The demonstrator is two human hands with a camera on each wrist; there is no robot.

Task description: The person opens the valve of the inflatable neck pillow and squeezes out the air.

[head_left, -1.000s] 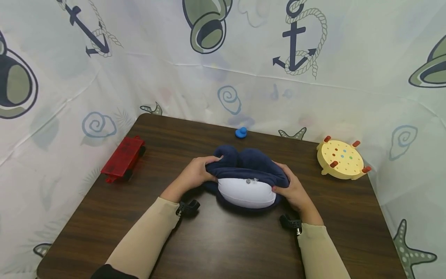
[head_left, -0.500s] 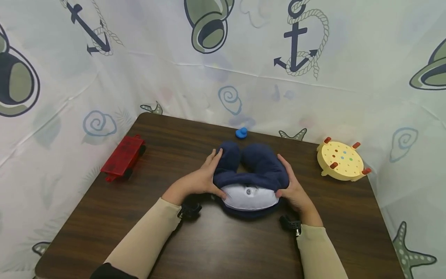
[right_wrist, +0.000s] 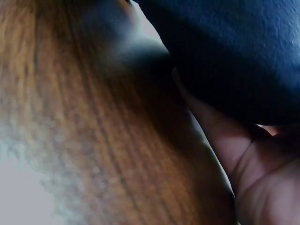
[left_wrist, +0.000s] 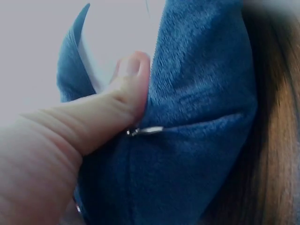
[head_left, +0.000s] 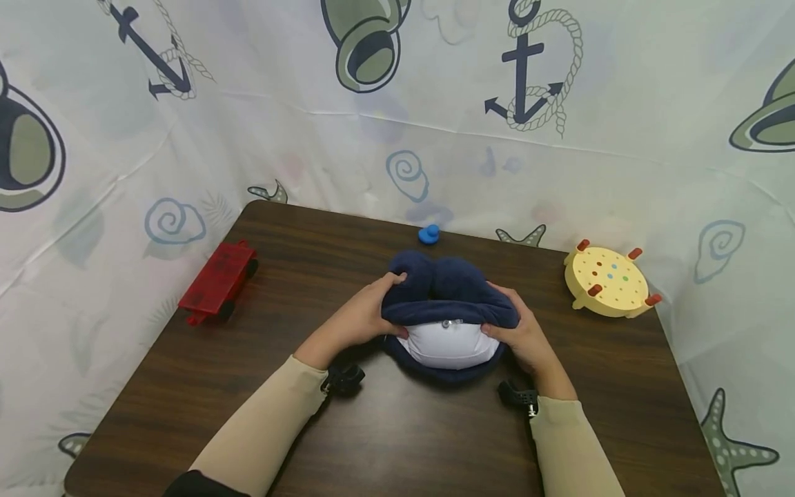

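A navy plush neck pillow (head_left: 462, 279) lies near the middle of the dark wooden table, its two lobes close together at the back. Along its front a zipped slit gapes, and the white inner cushion (head_left: 450, 348) bulges through. My left hand (head_left: 357, 317) grips the pillow's left side, thumb pressed at the slit's edge. In the left wrist view a small metal zipper pull (left_wrist: 149, 131) hangs just below that thumb. On the other side my right hand (head_left: 524, 338) holds the pillow, thumb over the right end of the slit and fingers mostly hidden behind the cloth.
A red wheeled toy wagon (head_left: 219, 283) stands at the table's left edge. Near the back edge sits a small blue knobbed piece (head_left: 428, 235). To the right lies a round yellow toy (head_left: 609, 279) with coloured dots and red pegs. A printed curtain (head_left: 348, 152) surrounds the table.
The lobes spread apart half a second ago, with the left fingers extended; now they are pressed together again. The left hand has closed on the side, and the slit gapes wider.
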